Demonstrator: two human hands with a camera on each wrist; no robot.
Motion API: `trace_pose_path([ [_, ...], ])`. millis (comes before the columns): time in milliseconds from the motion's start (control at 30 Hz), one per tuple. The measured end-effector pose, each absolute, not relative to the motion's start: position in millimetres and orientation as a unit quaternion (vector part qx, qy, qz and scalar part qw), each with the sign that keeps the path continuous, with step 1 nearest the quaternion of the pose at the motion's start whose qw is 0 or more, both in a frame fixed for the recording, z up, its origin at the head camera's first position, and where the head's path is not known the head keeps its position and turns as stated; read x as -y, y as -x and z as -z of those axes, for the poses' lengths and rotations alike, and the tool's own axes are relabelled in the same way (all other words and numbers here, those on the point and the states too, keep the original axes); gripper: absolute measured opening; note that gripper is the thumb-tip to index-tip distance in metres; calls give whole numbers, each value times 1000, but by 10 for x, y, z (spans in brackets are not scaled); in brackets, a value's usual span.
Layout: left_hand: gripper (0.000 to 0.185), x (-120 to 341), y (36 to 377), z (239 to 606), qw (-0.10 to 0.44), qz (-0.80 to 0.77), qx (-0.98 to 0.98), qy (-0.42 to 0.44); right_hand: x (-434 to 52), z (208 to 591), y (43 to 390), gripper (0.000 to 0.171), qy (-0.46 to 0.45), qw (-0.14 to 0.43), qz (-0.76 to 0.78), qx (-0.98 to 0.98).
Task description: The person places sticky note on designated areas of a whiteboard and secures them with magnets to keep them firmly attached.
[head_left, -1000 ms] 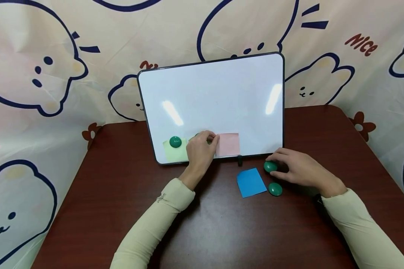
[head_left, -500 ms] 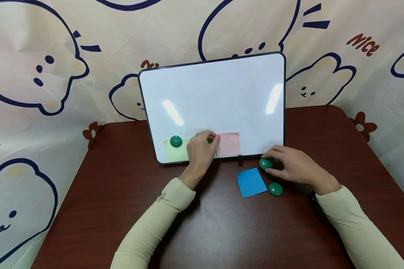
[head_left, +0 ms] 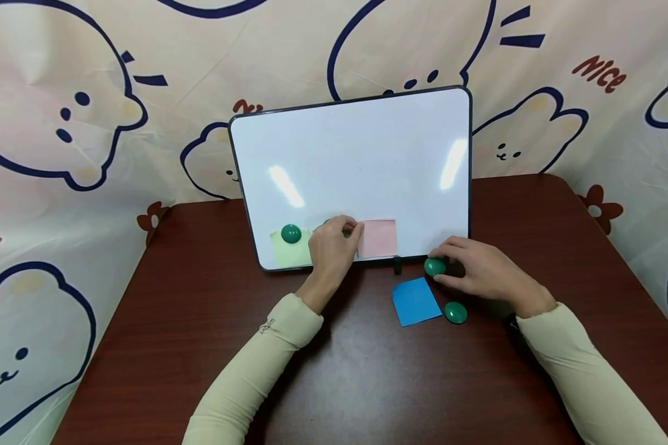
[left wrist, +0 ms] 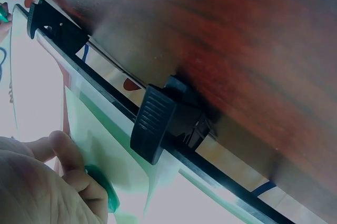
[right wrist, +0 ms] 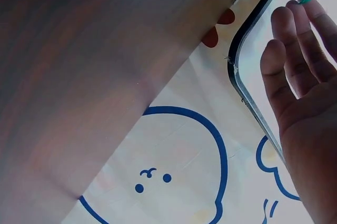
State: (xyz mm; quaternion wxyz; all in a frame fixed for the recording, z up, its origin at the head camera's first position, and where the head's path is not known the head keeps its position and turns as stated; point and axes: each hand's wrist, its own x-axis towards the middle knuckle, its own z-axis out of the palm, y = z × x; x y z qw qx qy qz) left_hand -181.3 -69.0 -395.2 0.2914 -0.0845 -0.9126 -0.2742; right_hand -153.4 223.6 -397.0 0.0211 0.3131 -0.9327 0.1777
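The green magnet is just in front of the whiteboard's lower edge, toward its right corner, pinched in the right hand. It looks light, hard and smooth, perhaps slippery, so I'd hold it by the rim. The left hand seems to pinch the pink note by its upper left corner, low on the whiteboard; that paper looks thin, easily creased. In front of the whiteboard, a blue note and second green magnet lie on the bench.

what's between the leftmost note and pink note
In the head view, the left hand; in the left wrist view, a green magnet and light green note.
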Motion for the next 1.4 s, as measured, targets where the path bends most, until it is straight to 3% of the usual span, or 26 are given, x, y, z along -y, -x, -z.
trace_pose_path([
  [1400, 17, 708, 1814, 3962, 304, 271, 909, 93, -1911, 3982, 1640, 38, -357, 50, -194, 913],
])
